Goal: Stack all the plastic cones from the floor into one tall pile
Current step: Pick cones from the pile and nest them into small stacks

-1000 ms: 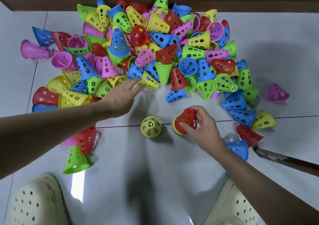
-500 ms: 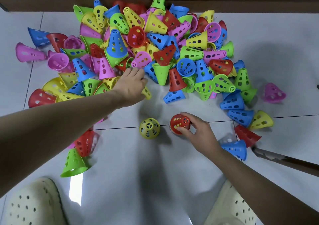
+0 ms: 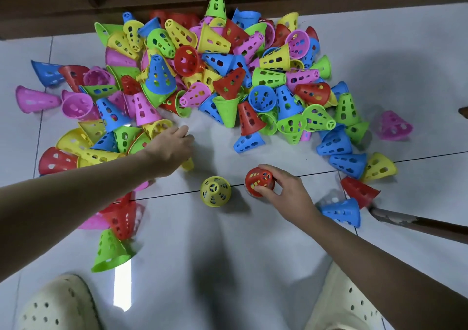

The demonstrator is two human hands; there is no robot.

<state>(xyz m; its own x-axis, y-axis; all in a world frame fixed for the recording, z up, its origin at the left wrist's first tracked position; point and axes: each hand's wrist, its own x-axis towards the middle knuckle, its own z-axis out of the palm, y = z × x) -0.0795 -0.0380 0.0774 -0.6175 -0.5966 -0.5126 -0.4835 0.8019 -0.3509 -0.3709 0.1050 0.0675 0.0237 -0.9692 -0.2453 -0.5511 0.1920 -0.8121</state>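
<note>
A big heap of perforated plastic cones [image 3: 228, 76] in red, yellow, green, blue and pink covers the white tiled floor ahead of me. My right hand [image 3: 283, 190] grips a red cone [image 3: 258, 180] standing upright on the floor, with yellow showing through its holes from a cone under it. Just left of it stands a lone yellow cone [image 3: 215, 191], upright and untouched. My left hand [image 3: 172, 147] curls its fingers round a yellow cone [image 3: 188, 164] at the heap's near edge; only the cone's rim shows below my palm.
Loose cones lie apart: a green one [image 3: 109, 251] and a red one [image 3: 124, 218] near my left foot, blue [image 3: 342, 212] and red [image 3: 358, 190] at right, pink [image 3: 392, 126] far right. A dark wall base [image 3: 76, 8] backs the heap. A metal-tipped stick [image 3: 417, 224] enters from the right.
My left hand reached into the heap, closed on a yellow cone and drew it back towards me. My right hand pressed the red cone down over the yellow one.
</note>
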